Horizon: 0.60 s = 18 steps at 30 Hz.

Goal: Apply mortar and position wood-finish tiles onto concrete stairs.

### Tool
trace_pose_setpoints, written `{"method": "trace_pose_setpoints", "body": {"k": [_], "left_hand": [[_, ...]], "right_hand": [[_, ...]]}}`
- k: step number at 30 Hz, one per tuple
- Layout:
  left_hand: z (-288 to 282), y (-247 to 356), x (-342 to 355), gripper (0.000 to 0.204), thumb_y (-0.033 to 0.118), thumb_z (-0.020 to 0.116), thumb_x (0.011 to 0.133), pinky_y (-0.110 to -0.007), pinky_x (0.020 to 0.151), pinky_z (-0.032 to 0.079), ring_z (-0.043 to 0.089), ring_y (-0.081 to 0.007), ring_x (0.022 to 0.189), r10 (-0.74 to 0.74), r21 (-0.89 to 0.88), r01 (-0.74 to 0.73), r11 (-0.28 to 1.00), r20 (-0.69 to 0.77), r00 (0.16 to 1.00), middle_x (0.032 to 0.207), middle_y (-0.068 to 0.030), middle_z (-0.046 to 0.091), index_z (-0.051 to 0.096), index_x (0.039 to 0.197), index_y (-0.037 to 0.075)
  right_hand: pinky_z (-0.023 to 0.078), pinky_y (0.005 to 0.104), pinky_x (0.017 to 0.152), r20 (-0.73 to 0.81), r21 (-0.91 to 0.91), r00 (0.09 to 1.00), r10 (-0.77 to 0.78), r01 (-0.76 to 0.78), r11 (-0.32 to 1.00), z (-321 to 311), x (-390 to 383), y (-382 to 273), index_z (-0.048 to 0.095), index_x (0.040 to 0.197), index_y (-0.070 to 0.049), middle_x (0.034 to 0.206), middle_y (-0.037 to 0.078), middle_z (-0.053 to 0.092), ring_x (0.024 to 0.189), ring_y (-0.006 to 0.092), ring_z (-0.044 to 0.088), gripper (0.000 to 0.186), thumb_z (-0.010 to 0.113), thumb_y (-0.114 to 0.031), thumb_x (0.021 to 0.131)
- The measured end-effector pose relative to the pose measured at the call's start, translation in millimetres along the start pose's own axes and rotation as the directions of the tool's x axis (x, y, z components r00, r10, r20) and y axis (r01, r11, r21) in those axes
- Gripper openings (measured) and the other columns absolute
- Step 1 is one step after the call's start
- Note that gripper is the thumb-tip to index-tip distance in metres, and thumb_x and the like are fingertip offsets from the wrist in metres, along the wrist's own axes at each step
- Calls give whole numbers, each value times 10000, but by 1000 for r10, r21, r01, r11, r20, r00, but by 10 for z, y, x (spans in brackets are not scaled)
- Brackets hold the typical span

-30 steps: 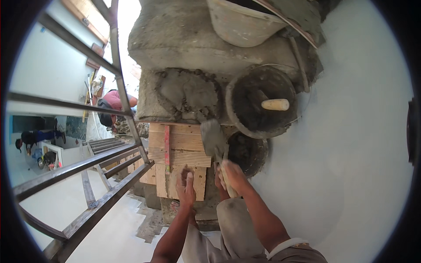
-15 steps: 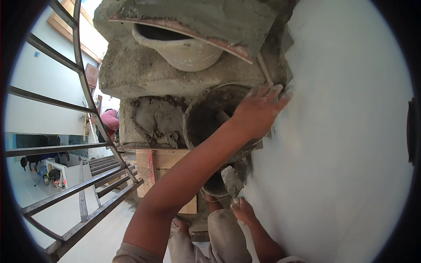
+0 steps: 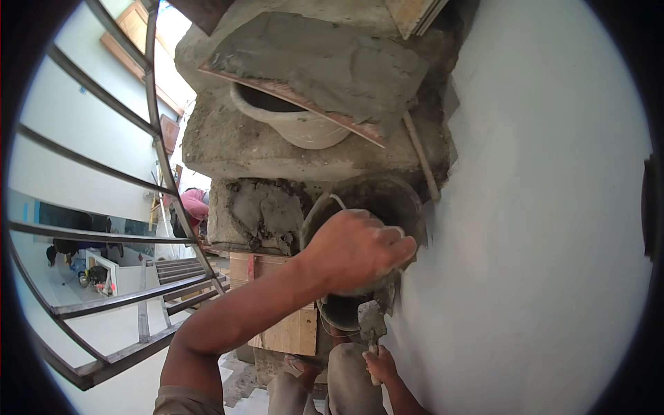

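Observation:
My left hand (image 3: 366, 250) is closed in a fist over a dark bucket (image 3: 412, 200). A pale curved bucket handle (image 3: 335, 199) runs up behind its knuckles and seems to pass into the grip; the fingers hide the rest. Low in the view, my right hand (image 3: 380, 364) is wrapped round the handle of a trowel. The mortar-smeared trowel blade (image 3: 372, 321) points away from me, over the edge of a second dark bucket (image 3: 339, 315) between my left wrist and my knees.
On rough concrete steps (image 3: 228, 149) ahead, a tile (image 3: 318, 66) coated with mortar leans over a pale bucket (image 3: 304, 131). A stick (image 3: 420, 155) lies beside it. Mortar (image 3: 266, 211) covers part of the nearer step. A white wall (image 3: 532, 207) bounds the right, a metal railing (image 3: 155, 131) the left.
My left hand has drawn back toward me and closed, from spread fingers at the bucket's far right. The trowel in my right hand has come plainly into sight. The view has shifted.

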<state>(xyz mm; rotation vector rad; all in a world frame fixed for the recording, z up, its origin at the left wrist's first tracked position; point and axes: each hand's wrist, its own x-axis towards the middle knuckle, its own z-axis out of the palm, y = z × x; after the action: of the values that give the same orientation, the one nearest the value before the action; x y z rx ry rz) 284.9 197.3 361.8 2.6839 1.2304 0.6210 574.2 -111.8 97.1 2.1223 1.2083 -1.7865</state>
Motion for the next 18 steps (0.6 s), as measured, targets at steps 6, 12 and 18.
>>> {"method": "trace_pose_setpoints", "body": {"k": [6, 12, 18], "left_hand": [[-1124, 331, -940, 219, 170, 727, 849, -313, 456, 387, 487, -154, 458, -218, -132, 183, 974, -332, 918, 591, 40, 490, 556, 719, 128], [-1510, 1253, -2259, 160, 117, 705, 862, -274, 451, 366, 476, -92, 487, -268, -352, 158, 923, -290, 919, 640, 37, 500, 721, 999, 35], [-1117, 2651, -3767, 379, 181, 682, 895, -328, 487, 475, 594, -186, 536, -707, -688, 498, 528, -31, 706, 690, 5, 624, 633, 1259, 91]], "right_hand": [[553, 431, 600, -9, -43, 999, -44, 44, 998, -13, -173, -334, 568, 1009, 20, 800, 166, 678, 601, 261, 679, 352, 672, -298, 898], [532, 404, 569, 0, -251, 918, -396, 383, 889, -904, 661, 105, 557, 985, -8, 793, 140, 643, 598, 229, 636, 258, 649, -240, 919], [504, 368, 537, -86, -56, 880, -468, 465, 884, 124, 370, 630, 534, 946, -46, 768, 93, 583, 587, 187, 572, 146, 618, -165, 950]]}}
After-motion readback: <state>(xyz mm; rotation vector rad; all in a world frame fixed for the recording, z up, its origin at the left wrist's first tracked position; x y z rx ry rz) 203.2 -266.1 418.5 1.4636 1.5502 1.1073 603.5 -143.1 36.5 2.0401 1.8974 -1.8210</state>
